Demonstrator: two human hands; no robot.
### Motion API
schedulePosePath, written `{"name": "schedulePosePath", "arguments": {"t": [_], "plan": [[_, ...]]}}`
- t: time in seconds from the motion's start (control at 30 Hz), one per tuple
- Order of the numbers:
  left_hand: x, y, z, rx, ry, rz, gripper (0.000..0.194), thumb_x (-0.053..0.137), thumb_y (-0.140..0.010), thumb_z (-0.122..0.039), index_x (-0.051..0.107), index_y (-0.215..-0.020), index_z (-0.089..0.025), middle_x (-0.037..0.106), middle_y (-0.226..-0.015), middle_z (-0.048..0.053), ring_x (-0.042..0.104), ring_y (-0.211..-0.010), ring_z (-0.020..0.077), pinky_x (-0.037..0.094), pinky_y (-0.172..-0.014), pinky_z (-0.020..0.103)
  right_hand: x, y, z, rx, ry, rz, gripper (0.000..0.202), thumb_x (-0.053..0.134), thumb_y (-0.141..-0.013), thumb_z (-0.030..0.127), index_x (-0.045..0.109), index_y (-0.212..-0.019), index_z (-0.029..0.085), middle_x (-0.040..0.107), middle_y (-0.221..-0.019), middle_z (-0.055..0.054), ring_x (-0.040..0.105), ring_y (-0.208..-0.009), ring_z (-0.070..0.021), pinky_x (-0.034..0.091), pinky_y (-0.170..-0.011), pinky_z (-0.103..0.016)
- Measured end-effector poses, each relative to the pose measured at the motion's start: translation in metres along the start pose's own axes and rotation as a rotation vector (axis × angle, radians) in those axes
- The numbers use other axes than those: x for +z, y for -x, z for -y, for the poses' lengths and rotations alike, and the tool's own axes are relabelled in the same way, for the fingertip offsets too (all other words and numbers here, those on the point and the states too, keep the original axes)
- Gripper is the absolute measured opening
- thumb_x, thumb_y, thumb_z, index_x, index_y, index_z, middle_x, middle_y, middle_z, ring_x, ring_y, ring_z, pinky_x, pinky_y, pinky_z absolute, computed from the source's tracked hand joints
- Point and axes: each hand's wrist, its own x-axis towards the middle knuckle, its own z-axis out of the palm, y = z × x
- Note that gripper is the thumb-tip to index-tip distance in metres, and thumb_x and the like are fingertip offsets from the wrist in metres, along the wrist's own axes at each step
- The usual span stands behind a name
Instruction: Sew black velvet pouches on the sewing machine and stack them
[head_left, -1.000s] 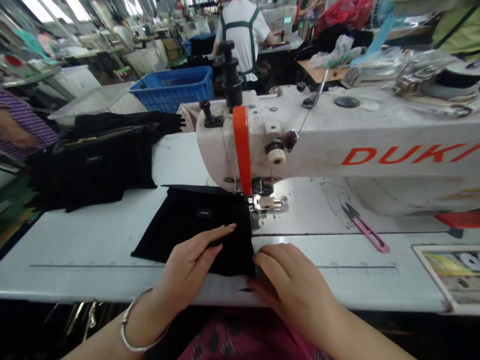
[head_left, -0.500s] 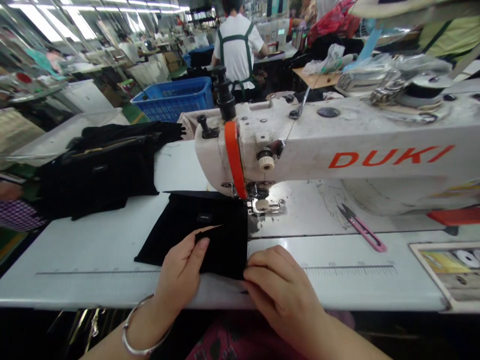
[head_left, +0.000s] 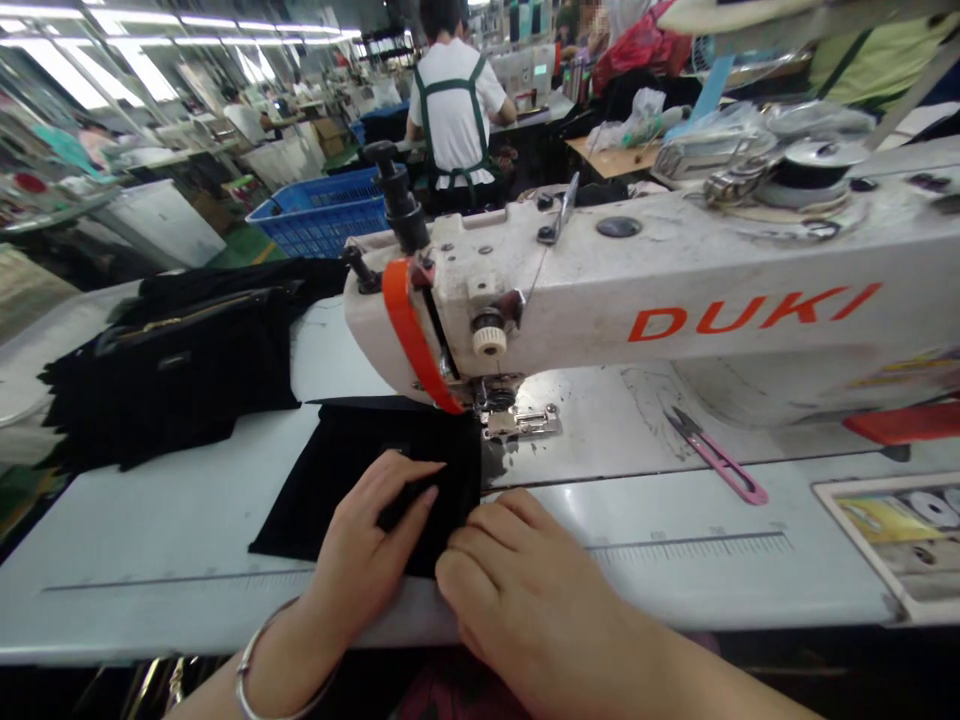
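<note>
A black fabric piece lies flat on the sewing table, its right edge by the presser foot of the sewing machine. My left hand rests on the fabric, thumb and forefinger stretched out and apart, partly covering a small label. Beside it, my right hand has its fingers curled and closed at the near right corner of the cloth. The fingertips of that hand are partly hidden. A metal bangle circles my left wrist.
Pink-handled thread snips lie on the table at right. Stacked black fabric pieces with a zipper sit at left. Behind are a blue crate and a person in a white shirt. A printed ruler runs along the front.
My left hand has let go of a pinched fold and spread onto the fabric. My right hand has shifted left along the near edge. The camera view has tilted slightly.
</note>
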Motion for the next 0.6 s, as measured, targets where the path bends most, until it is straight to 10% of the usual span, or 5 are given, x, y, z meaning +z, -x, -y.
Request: {"name": "schedulePosePath", "arguments": {"t": [0.47,0.6], "plan": [[0.002,0.005,0.007,0.000,0.069,0.015,0.015,0.052,-0.095,-0.018,0.063,-0.104,-0.022,0.062,-0.102,0.004,0.059,-0.098,0.0196,0.049,-0.088,0.034,0.005,0.026,-0.018,0.003,-0.021,0.031,0.004,0.062,-0.091,0.018,0.065,-0.089,0.018,0.062,-0.123,-0.005,0.052,-0.110,-0.0221,0.043,-0.095,-0.039],[0.001,0.006,0.006,0.087,0.026,0.028,0.015,0.052,-0.093,-0.013,0.061,-0.102,-0.022,0.061,-0.103,0.006,0.058,-0.101,0.0203,0.050,-0.087,0.035,0.007,0.026,-0.023,-0.054,-0.021,0.024,0.009,0.059,-0.095,0.020,0.067,-0.098,0.020,0.071,-0.104,-0.003,0.054,-0.113,-0.0202,0.040,-0.101,-0.040]]}}
